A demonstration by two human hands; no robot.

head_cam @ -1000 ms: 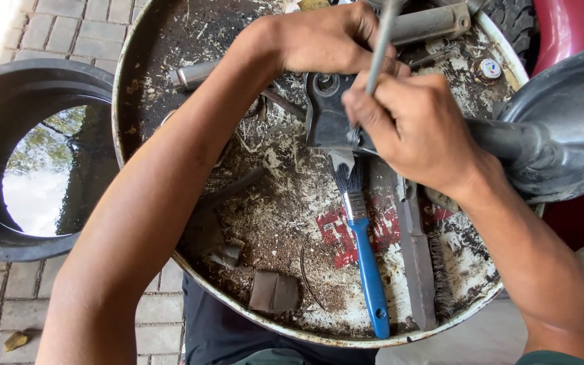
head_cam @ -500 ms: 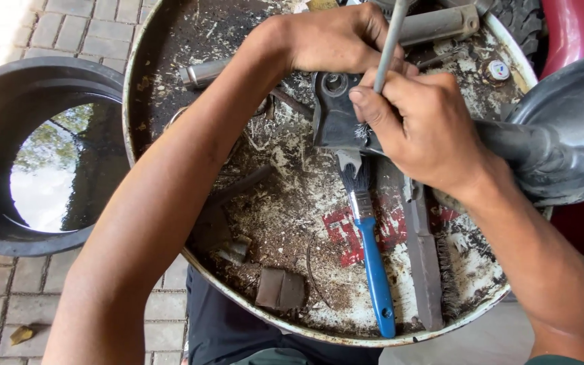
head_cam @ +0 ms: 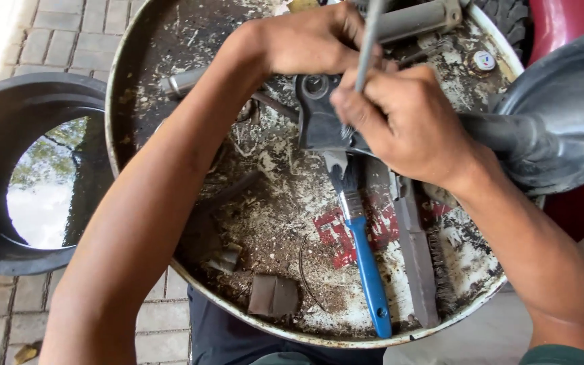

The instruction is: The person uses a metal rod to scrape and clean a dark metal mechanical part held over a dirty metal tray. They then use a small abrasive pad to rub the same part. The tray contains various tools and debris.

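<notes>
We grip a thin metal rod (head_cam: 368, 47) in our right hand (head_cam: 403, 122), its tip on the dark metal part (head_cam: 319, 115) that our left hand (head_cam: 305, 40) steadies over the round metal tray (head_cam: 119, 135). Grime and flakes litter the tray, so cleaning looks partway done. A blue-handled brush (head_cam: 366, 263) lies just below the part.

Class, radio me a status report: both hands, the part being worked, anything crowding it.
Left hand steadies dark metal part. Right hand grips thin metal rod against it. Blue-handled brush and flat file lie just below, on the drum top.
</notes>
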